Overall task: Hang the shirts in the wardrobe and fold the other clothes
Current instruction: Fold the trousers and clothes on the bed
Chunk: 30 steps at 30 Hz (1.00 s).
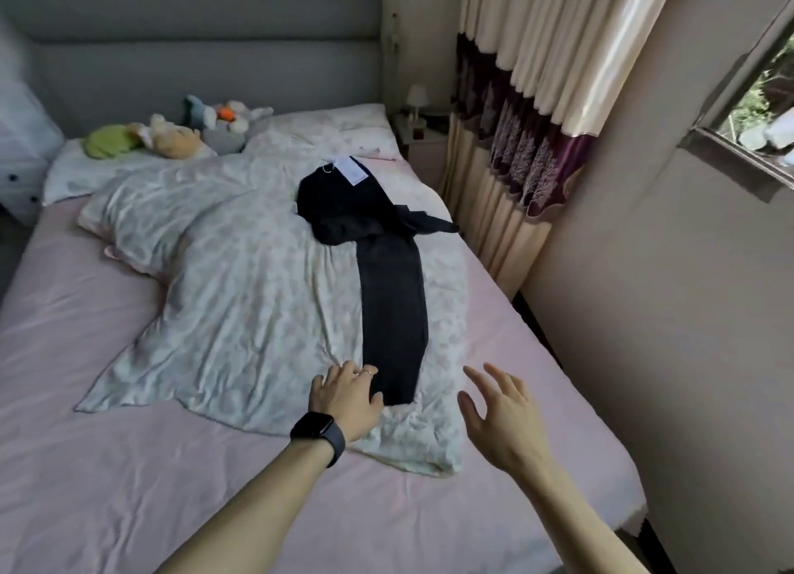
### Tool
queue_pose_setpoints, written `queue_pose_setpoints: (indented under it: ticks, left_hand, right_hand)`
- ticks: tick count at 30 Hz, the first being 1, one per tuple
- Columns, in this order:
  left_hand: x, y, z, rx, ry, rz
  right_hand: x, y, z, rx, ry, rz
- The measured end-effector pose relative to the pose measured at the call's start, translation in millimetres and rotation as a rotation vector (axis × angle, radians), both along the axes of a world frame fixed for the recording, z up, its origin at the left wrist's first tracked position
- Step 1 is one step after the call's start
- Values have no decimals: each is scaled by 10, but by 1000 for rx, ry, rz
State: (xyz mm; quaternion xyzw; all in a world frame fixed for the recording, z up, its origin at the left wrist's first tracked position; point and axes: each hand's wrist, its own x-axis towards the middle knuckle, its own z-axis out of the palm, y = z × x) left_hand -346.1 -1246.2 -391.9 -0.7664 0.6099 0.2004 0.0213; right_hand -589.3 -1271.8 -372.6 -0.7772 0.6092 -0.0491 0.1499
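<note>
Gripping, seemingly, dark garment (393, 307) end, left hand (343, 397), right hand (498, 419) near

The bed (537, 384) has a grey headboard (193, 58) and a slightly wrinkled pink sheet (129, 466). On the sheet lies a crumpled pale flowered duvet (258, 294). By the headboard lie a left pillow (68, 178) and a right pillow (343, 126), with plush toys (180, 137) there. Dark trousers (393, 315) lie stretched on the duvet.

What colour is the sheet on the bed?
The sheet is pale pink; head view.
</note>
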Motion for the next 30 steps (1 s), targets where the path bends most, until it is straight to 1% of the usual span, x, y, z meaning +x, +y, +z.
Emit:
queue_pose_setpoints:
  ticks: [4, 8, 13, 16, 19, 23, 26, 30]
  left_hand:
    - [-146, -726, -557, 101, -11, 48]
    - [-337, -1403, -1420, 169, -10, 125]
    - [-451, -1925, -2415, 287, -13, 222]
    - [-405, -1989, -2746, 228, -58, 194]
    - [-296, -1920, -2791, 95, -48, 256]
    - [-207, -1801, -2599, -16, 30, 390]
    - [-162, -1634, -2199, -85, 47, 397]
    - [-96, -1233, -1638, -75, 27, 337]
  right_hand:
    - [88, -900, -645, 105, 31, 76]
    - [170, -1710, -1641, 220, 108, 158]
    - [274, -2160, -2756, 315, 131, 345]
    - [312, -2272, -3177, 384, 111, 347]
    - [341, -2335, -3295, 451, 116, 362]
    - [331, -2476, -3165, 592, 152, 370]
    - [402, -2500, -2849, 650, 157, 337]
    - [481, -2359, -2468, 683, 138, 220]
